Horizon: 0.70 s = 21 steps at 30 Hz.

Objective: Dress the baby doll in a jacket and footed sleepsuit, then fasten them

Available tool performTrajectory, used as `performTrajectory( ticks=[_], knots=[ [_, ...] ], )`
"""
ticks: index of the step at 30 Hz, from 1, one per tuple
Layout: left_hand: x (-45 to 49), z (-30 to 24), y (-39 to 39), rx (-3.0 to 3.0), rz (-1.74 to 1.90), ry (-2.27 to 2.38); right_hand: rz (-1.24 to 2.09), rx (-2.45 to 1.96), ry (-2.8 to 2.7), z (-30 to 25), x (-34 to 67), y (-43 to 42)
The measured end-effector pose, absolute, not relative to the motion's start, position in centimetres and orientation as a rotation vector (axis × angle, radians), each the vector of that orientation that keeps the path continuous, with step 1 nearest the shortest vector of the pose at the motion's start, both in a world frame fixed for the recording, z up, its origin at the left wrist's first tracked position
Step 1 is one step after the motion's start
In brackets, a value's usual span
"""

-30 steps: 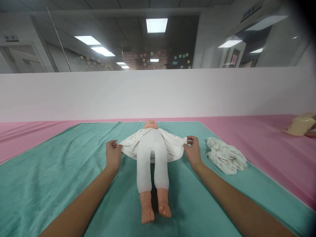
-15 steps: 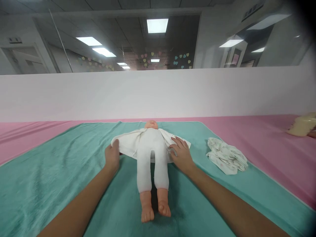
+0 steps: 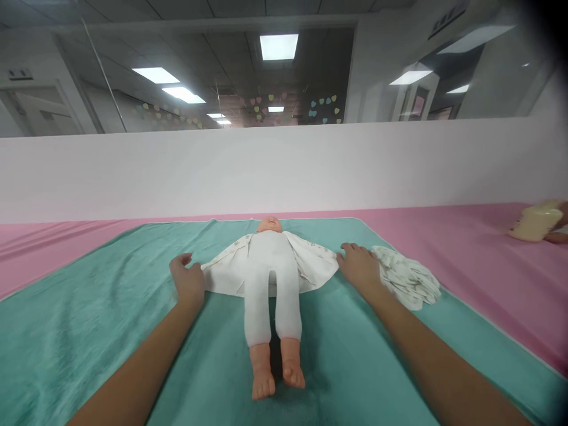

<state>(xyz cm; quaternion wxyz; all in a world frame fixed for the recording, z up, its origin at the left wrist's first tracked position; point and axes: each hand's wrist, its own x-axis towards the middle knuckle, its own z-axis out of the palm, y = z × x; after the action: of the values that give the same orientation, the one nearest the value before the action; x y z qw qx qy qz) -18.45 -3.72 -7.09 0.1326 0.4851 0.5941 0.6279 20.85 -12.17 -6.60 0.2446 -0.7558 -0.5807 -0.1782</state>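
Both hands sit wider than they did half a second ago: the right hand (image 3: pixel 360 265) is off the middle of its flap and out at the edge, and the left hand (image 3: pixel 189 281) is a bit farther out too.

Biggest thing first: the green blanket (image 3: pixel 110 313) is already rippled on the left, so a dragging wrist could bunch it up and shift everything on it.

Next, the doll (image 3: pixel 272 260). It's on its back in the middle of the blanket, feet toward the camera, with the open white top (image 3: pixel 317 263) fanned out either side of its torso. Looks like the top runs under the body, so pulling harder on one side would probably twist the doll. The loose flaps could also fold over if an edge slips.

Then the crumpled cloth (image 3: pixel 410 281), right behind the right hand and partly hidden by it. Can't tell if they touch; if so, a swing outward might snag it.

Smallest worry, fingertips: hands well apart, fingers loosely bent at the top's outer edges, but honestly can't tell if either one's pinching fabric. Weak grip = dropped corner, imo.
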Motion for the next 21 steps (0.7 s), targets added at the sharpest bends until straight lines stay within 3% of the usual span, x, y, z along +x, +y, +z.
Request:
performTrajectory(
  ticks=[5,11,14,18,21],
  knots=[
    [-15.8,-6.5,-5.6,1.879,1.498,1.460,-0.473,-2.560,-1.284,-6.2,27.1,-13.1],
    [-13.7,-6.5,-7.3,2.071,1.123,1.243,0.030,-2.624,-1.145,-6.4,30.1,-13.5],
    [-13.7,-6.2,-7.6,2.006,1.142,1.246,0.058,-2.147,-1.124,-5.1,29.1,-13.7],
    [-13.6,-6.1,-7.7,1.949,1.143,1.266,0.346,-1.099,-0.946,-1.3,26.1,-14.9],
    [-13.0,-6.0,-8.0,1.877,1.185,1.238,0.552,-0.722,-1.014,0.1,23.0,-15.6]
  ],
)
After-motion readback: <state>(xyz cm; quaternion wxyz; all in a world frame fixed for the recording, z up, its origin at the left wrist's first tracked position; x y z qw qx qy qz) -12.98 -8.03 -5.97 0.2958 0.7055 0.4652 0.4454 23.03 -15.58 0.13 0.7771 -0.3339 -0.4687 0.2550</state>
